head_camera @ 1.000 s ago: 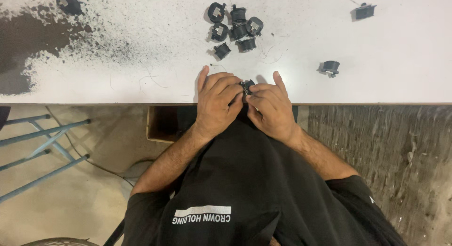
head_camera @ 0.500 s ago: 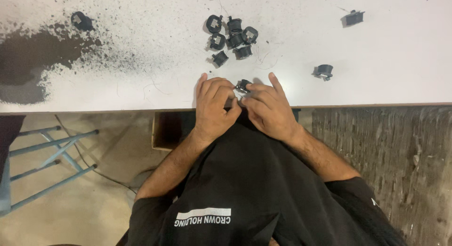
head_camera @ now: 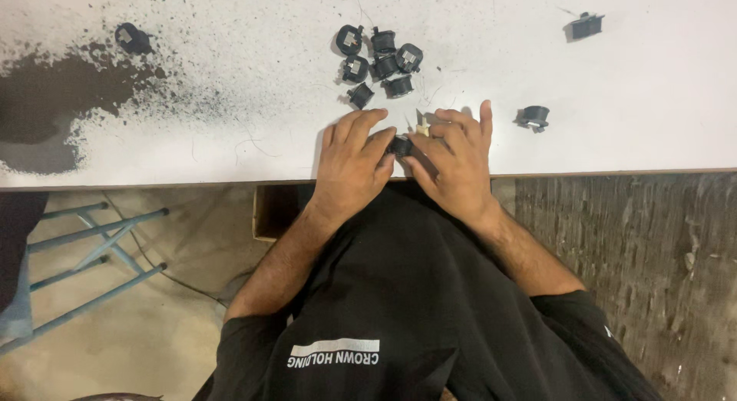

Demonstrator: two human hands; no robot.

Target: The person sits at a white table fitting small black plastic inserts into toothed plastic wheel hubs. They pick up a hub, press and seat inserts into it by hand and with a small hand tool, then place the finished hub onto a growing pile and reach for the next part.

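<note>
My left hand (head_camera: 351, 161) and my right hand (head_camera: 453, 161) meet at the near edge of a white table (head_camera: 614, 78). Between their fingertips they pinch one small black round part (head_camera: 399, 146). A thin pale tool tip (head_camera: 421, 126) sticks up from my right hand's fingers. Just beyond the hands lies a cluster of several similar black round parts (head_camera: 380, 61), some with a pale square centre. The held part is mostly hidden by fingers.
Loose black parts lie at the right (head_camera: 533, 116), far right (head_camera: 585, 25) and far left (head_camera: 132, 38). Dark powder (head_camera: 46, 101) stains the table's left side. Below the edge stand a blue metal frame (head_camera: 84, 251) and a cardboard box (head_camera: 269, 209).
The view shifted slightly, so the table sits lower in the frame. Both hands stay together on the small black part with only small finger movements.
</note>
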